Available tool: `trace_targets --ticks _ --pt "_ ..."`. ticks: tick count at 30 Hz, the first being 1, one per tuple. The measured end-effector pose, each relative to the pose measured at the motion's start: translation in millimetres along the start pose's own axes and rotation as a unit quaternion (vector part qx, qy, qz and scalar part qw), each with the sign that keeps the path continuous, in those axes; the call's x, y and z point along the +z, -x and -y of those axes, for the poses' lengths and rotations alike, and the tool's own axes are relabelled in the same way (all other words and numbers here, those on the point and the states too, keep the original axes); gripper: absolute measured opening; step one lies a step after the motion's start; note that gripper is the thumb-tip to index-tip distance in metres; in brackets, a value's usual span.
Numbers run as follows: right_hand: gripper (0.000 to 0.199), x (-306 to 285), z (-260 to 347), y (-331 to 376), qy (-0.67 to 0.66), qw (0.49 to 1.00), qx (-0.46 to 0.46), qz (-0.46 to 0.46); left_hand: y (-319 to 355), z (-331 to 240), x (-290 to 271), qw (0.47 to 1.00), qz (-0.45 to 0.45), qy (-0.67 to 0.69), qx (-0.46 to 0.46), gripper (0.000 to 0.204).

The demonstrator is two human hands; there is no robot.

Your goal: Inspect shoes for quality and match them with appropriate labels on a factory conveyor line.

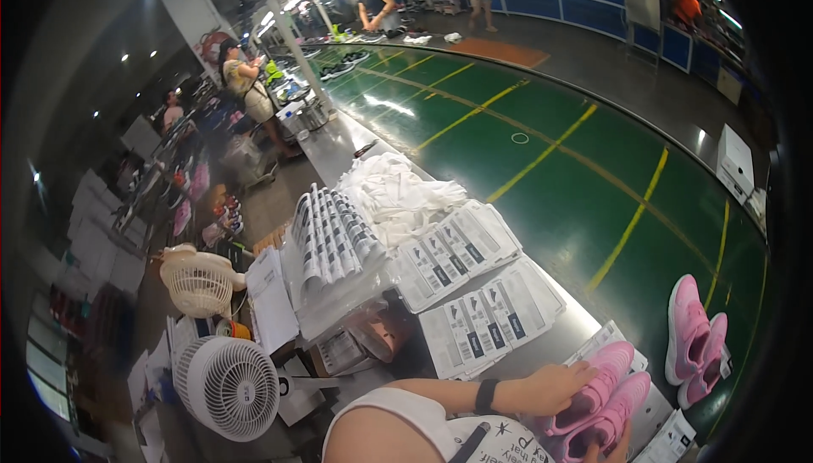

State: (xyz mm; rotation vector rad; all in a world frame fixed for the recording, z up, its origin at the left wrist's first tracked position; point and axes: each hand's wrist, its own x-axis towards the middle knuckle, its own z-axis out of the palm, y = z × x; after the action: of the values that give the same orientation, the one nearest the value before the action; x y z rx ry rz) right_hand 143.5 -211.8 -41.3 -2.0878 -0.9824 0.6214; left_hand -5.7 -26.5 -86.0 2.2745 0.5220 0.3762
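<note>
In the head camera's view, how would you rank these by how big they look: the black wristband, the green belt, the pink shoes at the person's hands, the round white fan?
1. Green belt
2. Pink shoes and round white fan: too alike to rank
3. Black wristband

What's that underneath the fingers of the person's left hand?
A pink sneaker, one of two side by side. The left hand touches its upper; the patch directly beneath the fingers is covered and can't be seen.
</note>
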Motion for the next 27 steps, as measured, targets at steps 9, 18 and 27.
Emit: trace_targets --ticks 9,18,27 --pt "0.061 -9 33 -2 0.05 0.998 0.039 0.031 2 -2 -1 0.999 0.008 0.047 -0.017 0.062" --pt "0.044 -3 26 -5 0.169 0.956 -0.206 -0.122 -18 -3 -24 0.975 -0.069 0.054 0.206 0.052" --pt "0.035 -3 22 -8 0.199 0.942 -0.253 -0.099 -16 1 -12 0.981 -0.051 0.046 0.18 0.042"
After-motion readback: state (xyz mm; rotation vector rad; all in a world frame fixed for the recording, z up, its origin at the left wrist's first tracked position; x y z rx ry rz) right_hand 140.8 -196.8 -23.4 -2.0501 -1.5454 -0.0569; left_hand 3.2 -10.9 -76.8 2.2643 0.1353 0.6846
